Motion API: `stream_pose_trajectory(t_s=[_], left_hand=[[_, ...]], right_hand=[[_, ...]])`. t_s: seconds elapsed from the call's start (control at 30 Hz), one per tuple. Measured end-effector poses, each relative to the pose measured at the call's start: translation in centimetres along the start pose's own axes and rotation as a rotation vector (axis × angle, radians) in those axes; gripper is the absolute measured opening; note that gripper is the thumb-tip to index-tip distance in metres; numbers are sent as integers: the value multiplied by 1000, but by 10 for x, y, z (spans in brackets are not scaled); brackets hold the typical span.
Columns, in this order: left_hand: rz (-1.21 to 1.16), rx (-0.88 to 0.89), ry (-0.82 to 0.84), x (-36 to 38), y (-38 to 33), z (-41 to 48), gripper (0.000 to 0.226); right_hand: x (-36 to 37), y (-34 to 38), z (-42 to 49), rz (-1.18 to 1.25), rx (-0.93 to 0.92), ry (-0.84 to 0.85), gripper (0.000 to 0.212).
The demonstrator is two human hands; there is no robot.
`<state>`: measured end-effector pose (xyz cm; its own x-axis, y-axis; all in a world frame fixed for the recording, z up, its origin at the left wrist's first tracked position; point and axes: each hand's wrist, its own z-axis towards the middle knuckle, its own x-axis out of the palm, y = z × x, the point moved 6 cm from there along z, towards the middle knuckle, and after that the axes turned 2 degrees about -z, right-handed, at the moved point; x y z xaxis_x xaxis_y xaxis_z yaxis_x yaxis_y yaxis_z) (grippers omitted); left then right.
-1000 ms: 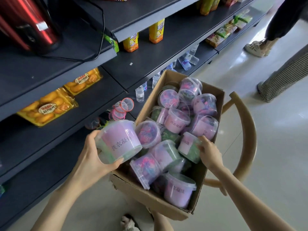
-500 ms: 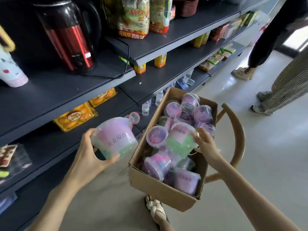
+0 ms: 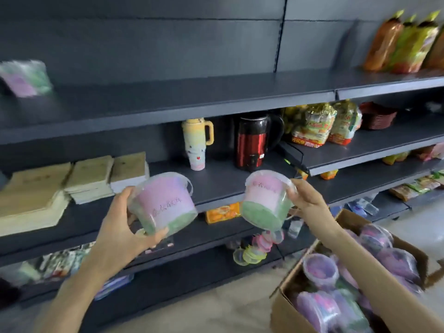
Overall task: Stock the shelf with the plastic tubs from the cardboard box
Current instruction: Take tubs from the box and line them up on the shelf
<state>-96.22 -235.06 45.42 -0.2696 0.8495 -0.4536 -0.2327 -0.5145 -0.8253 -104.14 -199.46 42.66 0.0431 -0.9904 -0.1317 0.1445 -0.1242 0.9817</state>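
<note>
My left hand (image 3: 121, 227) grips a clear plastic tub (image 3: 163, 203) with a pink and green label, tilted, in front of the dark shelf (image 3: 216, 186). My right hand (image 3: 306, 200) holds a second tub (image 3: 265, 199) by its rim, tipped so its green base faces me. Both tubs hang in the air at the height of the middle shelf. The cardboard box (image 3: 286, 308) sits at the lower right with several more tubs (image 3: 320, 270) in it. One blurred tub (image 3: 25, 78) stands on the upper shelf at far left.
On the middle shelf stand a stack of books (image 3: 91, 176), a pastel mug (image 3: 197, 143) and a red kettle (image 3: 252, 143). Snack bags (image 3: 317, 126) fill the shelf to the right. The upper shelf (image 3: 192, 97) has bare board between the tub and the bags at far right.
Both hands have risen from the box to the middle shelf's height, each with a tub. The right hand lifted its tub out of the box. My view swung up toward the shelves.
</note>
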Motion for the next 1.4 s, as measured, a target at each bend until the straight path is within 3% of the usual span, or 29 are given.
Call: stream_pose_trajectory(t_s=[0.17,0.27,0.4,0.6,0.77,1.07,1.2,1.4], left_hand=[[89,22,-230,-104,-18,3,86],[82,12,-385,-148,-30,7,83],[111,29,-513,-193,-30,23,106],[138,79,-612,-221,-34,63,90],[177,68,-680,-255,-23,90,96],[217,103,-652,-334,10,132,79],[249,147,-608,-374,25,153,72],[290,141,-524,-428,60,176,80]], right_hand=[[86,77,41,41,-151,170,55],[126,114,65,139,-229,267,37],[159,159,100,176,-334,373,24],[202,209,172,114,-471,470,24],[253,237,241,57,-539,491,20],[372,265,304,-150,-675,482,17],[420,267,325,-208,-687,401,15],[478,255,346,-268,-667,236,22]])
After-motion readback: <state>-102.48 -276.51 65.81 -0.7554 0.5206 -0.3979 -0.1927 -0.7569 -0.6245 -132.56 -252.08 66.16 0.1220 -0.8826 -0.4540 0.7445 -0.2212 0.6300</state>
